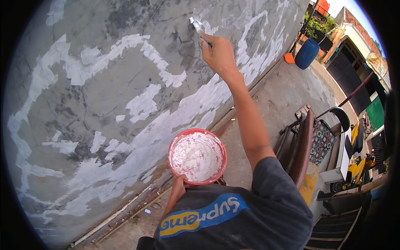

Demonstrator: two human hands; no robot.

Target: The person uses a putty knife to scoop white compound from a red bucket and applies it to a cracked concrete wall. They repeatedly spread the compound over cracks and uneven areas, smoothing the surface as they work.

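My right hand (219,55) is raised to the grey cracked wall (104,100), fingers closed around a putty knife (197,26). White paste coats the knife's blade, and its tip is at the wall surface; I cannot tell whether it touches. Below, my left hand (178,186) grips the near rim of a red bowl (223,152) in front of my chest. White putty (196,155) is smeared over the inside of the bowl, with red showing through in streaks. Uneven white patches (143,102) cover cracks across the wall, with bare grey between them.
Thin poles (121,212) lie along the wall's foot on the concrete ground (277,93). To the right are a dark wooden bench (303,150), a patterned cushion (323,141) and yellow motorbikes (358,168). A blue barrel (307,54) stands farther off, near plants (318,27).
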